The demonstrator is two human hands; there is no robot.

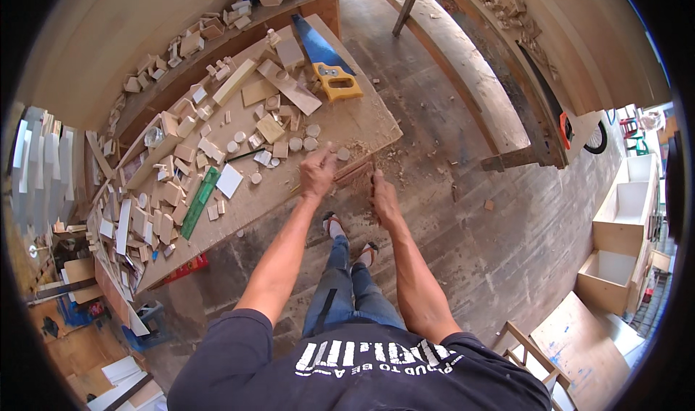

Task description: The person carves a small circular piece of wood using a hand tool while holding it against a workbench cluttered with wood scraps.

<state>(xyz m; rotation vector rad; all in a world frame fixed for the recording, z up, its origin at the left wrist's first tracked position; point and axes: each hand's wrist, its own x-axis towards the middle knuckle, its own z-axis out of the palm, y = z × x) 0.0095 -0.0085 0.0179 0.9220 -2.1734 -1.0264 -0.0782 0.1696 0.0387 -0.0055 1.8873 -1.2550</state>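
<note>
My left hand (318,171) is closed at the front edge of the wooden table (347,132), its fingers bent; what they grip is too small to make out. Beside its fingertips sits a small round wood disc (343,154). My right hand (384,197) is closed just off the table's corner, round a slim dark tool (374,168) whose kind I cannot tell. Between the two hands a reddish-brown strip of wood (353,170) lies along the edge, with shavings (391,154) around the corner.
A handsaw (337,78) with a yellow handle and blue blade lies on the far table. Several wood offcuts and discs (270,128), plus a green strip (200,202), cover its left side. A bench (463,70) stands right; open wooden boxes (612,266) stand far right.
</note>
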